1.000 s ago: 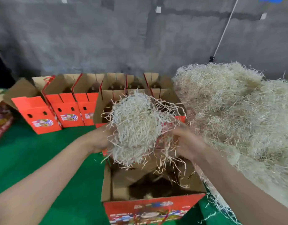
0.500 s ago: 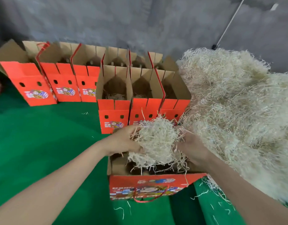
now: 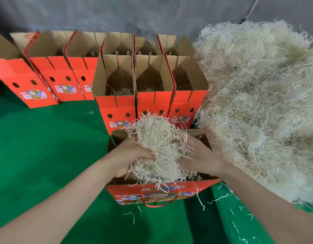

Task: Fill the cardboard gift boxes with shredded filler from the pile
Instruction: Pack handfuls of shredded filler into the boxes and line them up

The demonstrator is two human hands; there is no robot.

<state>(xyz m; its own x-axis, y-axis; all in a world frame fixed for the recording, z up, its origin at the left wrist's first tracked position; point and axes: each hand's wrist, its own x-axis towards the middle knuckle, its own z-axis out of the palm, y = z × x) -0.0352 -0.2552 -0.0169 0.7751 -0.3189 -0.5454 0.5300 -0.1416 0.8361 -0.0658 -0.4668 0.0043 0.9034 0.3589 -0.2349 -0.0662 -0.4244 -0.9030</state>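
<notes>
A clump of pale shredded filler [image 3: 160,147] sits in the mouth of the nearest red gift box [image 3: 157,194], half sunk into it. My left hand [image 3: 127,155] grips the clump's left side and my right hand [image 3: 199,157] grips its right side. The big pile of filler [image 3: 258,103] rises just right of the box. Behind the near box stand three open red boxes [image 3: 152,95] in a row, with a little filler showing at the bottom of at least two of them.
More open red boxes [image 3: 51,76] line up at the back left and behind the front row. Green cloth [image 3: 46,147] covers the table, with loose strands near the front. A grey wall [image 3: 134,13] closes the back.
Both hands have brought the clump down from above the box into its opening. The view has tilted down, so the back rows of boxes show more fully.
</notes>
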